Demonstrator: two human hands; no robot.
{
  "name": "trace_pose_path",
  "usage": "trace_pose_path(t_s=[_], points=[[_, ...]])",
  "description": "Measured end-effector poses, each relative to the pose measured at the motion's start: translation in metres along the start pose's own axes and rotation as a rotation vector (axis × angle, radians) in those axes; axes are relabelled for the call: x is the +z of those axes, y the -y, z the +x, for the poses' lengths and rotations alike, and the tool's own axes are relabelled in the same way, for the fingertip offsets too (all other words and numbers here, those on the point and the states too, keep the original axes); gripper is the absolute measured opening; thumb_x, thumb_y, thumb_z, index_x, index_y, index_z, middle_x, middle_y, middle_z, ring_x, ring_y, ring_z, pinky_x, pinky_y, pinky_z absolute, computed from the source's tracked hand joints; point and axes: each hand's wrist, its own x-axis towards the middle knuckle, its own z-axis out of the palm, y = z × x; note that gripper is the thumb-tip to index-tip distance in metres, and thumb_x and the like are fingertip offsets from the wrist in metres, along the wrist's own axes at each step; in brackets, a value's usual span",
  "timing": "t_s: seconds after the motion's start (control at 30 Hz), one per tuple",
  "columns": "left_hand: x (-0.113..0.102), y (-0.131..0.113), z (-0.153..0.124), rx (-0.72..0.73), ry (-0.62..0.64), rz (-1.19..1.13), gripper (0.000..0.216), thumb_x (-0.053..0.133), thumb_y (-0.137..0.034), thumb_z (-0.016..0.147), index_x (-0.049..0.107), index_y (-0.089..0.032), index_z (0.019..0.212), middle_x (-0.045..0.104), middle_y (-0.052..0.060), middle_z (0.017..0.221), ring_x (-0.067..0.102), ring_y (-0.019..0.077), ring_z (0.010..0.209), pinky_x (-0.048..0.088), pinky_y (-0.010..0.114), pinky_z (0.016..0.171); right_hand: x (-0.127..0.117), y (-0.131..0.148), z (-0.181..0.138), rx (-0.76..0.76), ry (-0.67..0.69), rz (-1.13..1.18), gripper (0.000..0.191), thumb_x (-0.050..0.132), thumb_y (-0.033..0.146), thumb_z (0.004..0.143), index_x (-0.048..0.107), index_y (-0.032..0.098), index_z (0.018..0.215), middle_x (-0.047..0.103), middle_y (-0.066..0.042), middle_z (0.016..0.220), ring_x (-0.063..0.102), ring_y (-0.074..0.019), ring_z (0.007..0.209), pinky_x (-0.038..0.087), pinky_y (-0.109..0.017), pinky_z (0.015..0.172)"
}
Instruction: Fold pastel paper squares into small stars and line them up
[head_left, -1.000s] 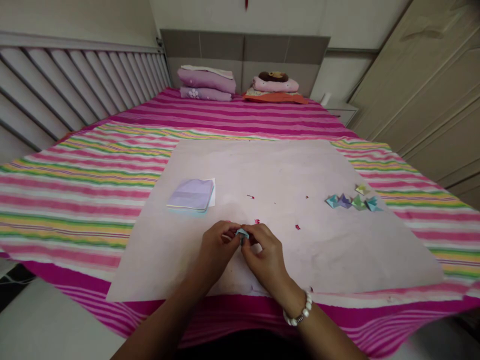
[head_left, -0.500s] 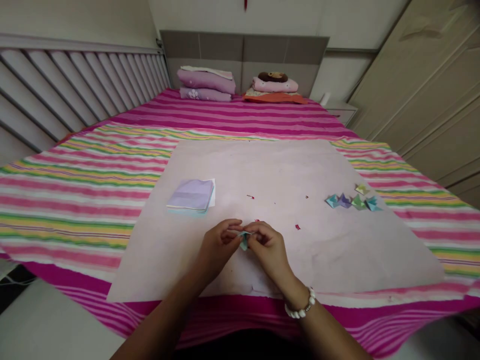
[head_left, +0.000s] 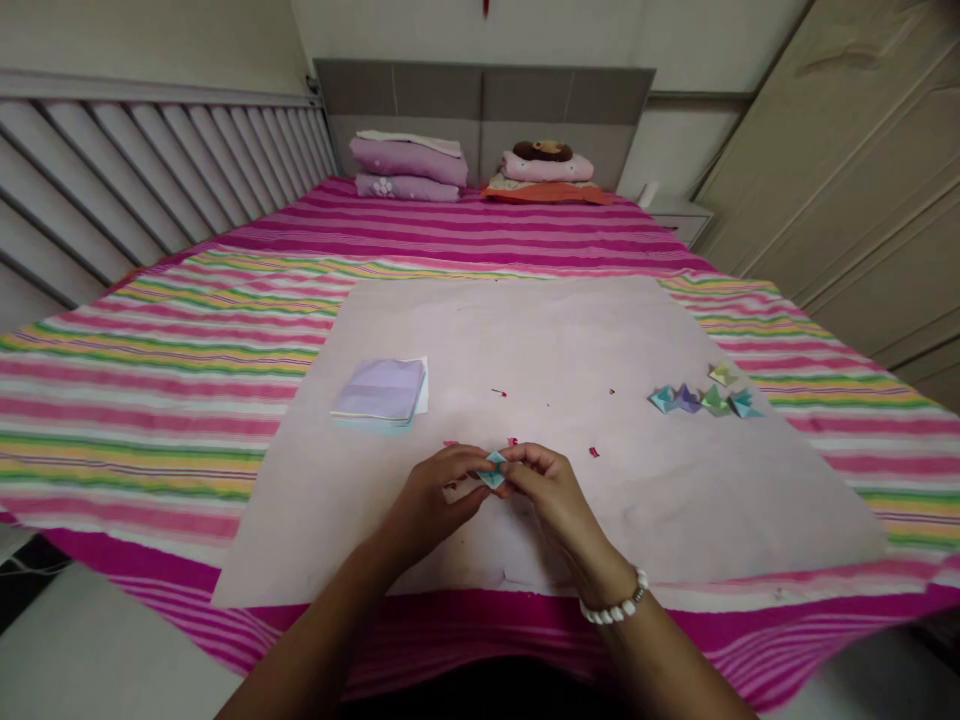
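A small folded piece of light blue paper [head_left: 492, 470] is between my hands, above the large pale sheet [head_left: 540, 340]. My right hand [head_left: 546, 490] pinches its right side between thumb and fingers. At its left edge, my left hand [head_left: 435, 497] holds it with the fingertips, the thumb a little lower. Small red marks or scraps [head_left: 594, 452] show on the sheet near my hands; which they are, I cannot tell. To the left lies a stack of coloured paper squares [head_left: 381, 388], lilac on top. Several folded paper pieces [head_left: 686, 398] in blue, purple, green and yellow sit at the right.
The pale sheet lies on a bed with a striped cover [head_left: 187, 370]. Folded purple bedding [head_left: 409, 160] and a pink and orange pile [head_left: 547, 175] rest by the headboard [head_left: 435, 90]. A slatted rail [head_left: 165, 170] runs along the left, and a wardrobe [head_left: 847, 190] stands right.
The folded blue paper has been turned, so a flatter, diamond-like face shows. My left thumb has moved lower, and the fingers of my left hand have spread somewhat.
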Motion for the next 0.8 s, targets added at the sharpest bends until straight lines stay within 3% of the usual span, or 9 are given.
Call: trace_pose_path(t_s=[0.17, 0.23, 0.37, 0.53, 0.8], points=[[0.0, -0.001, 0.0, -0.098, -0.104, -0.042, 0.014, 0.066, -0.02, 0.077, 0.074, -0.023, 0.088, 0.074, 0.006, 0.092, 0.065, 0.0211, 0.091, 0.05, 0.032, 0.077, -0.003, 0.004, -0.004, -0.086, 0.054, 0.002, 0.029, 0.07, 0.03, 0.075, 0.068, 0.021, 0.102, 0.068, 0.001, 0.068, 0.065, -0.0136, 0.057, 0.056, -0.03, 0.058], [0.0, -0.003, 0.001, -0.132, -0.128, -0.034, 0.013, 0.066, -0.02, 0.077, 0.073, -0.023, 0.086, 0.074, 0.005, 0.09, 0.065, 0.0202, 0.087, 0.049, 0.031, 0.075, -0.005, 0.005, -0.006, -0.132, 0.101, -0.041, 0.027, 0.067, 0.031, 0.08, 0.068, 0.022, 0.106, 0.07, 0.0, 0.071, 0.067, -0.0144, 0.063, 0.057, -0.032, 0.065], [-0.001, -0.005, 0.001, -0.159, -0.146, -0.008, 0.01, 0.064, -0.02, 0.076, 0.072, -0.021, 0.084, 0.072, 0.005, 0.088, 0.064, 0.0192, 0.084, 0.049, 0.031, 0.075, -0.006, 0.004, -0.008, -0.146, 0.19, -0.098, 0.024, 0.071, 0.031, 0.077, 0.068, 0.022, 0.1, 0.072, -0.001, 0.075, 0.069, -0.0157, 0.071, 0.057, -0.034, 0.072], [0.004, -0.004, 0.001, -0.211, -0.144, -0.031, 0.008, 0.064, -0.02, 0.075, 0.068, -0.02, 0.082, 0.07, 0.005, 0.087, 0.063, 0.0184, 0.082, 0.05, 0.031, 0.074, -0.004, 0.002, -0.007, -0.159, 0.16, -0.11, 0.017, 0.074, 0.031, 0.074, 0.067, 0.02, 0.085, 0.07, 0.0, 0.074, 0.066, -0.014, 0.066, 0.055, -0.03, 0.066], [0.015, -0.001, 0.002, -0.366, -0.219, -0.329, 0.036, 0.071, -0.027, 0.069, 0.059, -0.017, 0.102, 0.065, 0.001, 0.076, 0.061, 0.0144, 0.07, 0.048, 0.027, 0.065, 0.0, 0.001, -0.005, -0.109, 0.08, -0.061, 0.021, 0.076, 0.032, 0.071, 0.063, 0.018, 0.077, 0.064, 0.002, 0.064, 0.059, -0.0099, 0.057, 0.05, -0.023, 0.055]])
